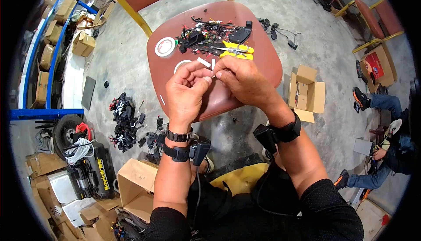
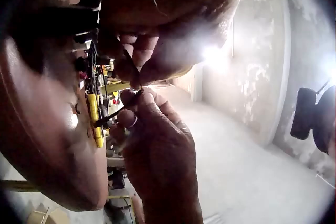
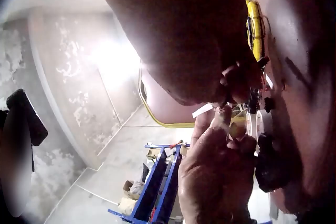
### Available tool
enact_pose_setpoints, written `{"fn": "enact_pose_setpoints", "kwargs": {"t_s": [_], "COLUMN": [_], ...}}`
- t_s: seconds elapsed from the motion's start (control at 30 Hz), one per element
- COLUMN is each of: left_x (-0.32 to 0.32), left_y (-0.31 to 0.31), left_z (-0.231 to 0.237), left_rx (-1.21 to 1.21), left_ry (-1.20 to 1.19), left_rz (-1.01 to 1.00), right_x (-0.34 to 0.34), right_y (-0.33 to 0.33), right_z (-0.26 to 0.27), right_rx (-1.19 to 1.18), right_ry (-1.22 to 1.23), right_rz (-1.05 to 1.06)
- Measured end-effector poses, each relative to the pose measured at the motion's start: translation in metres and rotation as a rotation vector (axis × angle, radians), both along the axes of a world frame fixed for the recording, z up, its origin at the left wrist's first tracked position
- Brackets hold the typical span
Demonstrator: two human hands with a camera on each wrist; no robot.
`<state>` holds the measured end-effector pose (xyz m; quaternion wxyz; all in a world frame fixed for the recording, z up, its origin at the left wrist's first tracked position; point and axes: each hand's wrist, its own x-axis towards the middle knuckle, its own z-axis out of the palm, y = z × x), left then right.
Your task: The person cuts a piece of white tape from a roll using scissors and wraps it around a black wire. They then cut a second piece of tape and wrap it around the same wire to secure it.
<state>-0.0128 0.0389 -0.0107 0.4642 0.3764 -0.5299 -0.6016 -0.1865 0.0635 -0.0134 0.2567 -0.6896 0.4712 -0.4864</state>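
In the head view the left hand [image 1: 186,93] and right hand [image 1: 246,82] meet over the front of a red-brown chair seat [image 1: 267,68], fingertips pinched on something tiny, mostly hidden between them. A white strip [image 1: 204,62] stands out by the left fingers, another [image 1: 213,63] by the right. The left wrist view shows a thin dark strand [image 2: 111,115] at the right hand's fingers [image 2: 148,100]. Beyond the hands lie yellow-handled cutting tools [image 1: 239,49] and a heap of black connectors and wires [image 1: 190,40].
One white roll [image 1: 165,47] is on the seat's left side; a second [image 1: 179,65] is partly behind the left hand. Floor items include a black parts pile [image 1: 125,122], an open carton [image 1: 307,90] and a black-and-yellow cylinder [image 1: 101,171]. Another person [image 1: 381,171] is at far right.
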Motion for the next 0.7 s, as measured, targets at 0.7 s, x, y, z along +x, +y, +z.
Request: {"fn": "enact_pose_setpoints", "kwargs": {"t_s": [0.7], "left_x": [-0.001], "left_y": [0.002], "left_z": [0.0], "left_rx": [0.034], "left_ry": [0.076], "left_rz": [-0.019], "right_x": [0.005], "right_y": [0.001], "right_z": [0.014], "right_rx": [0.15], "right_ry": [-0.326], "right_rz": [-0.102]}}
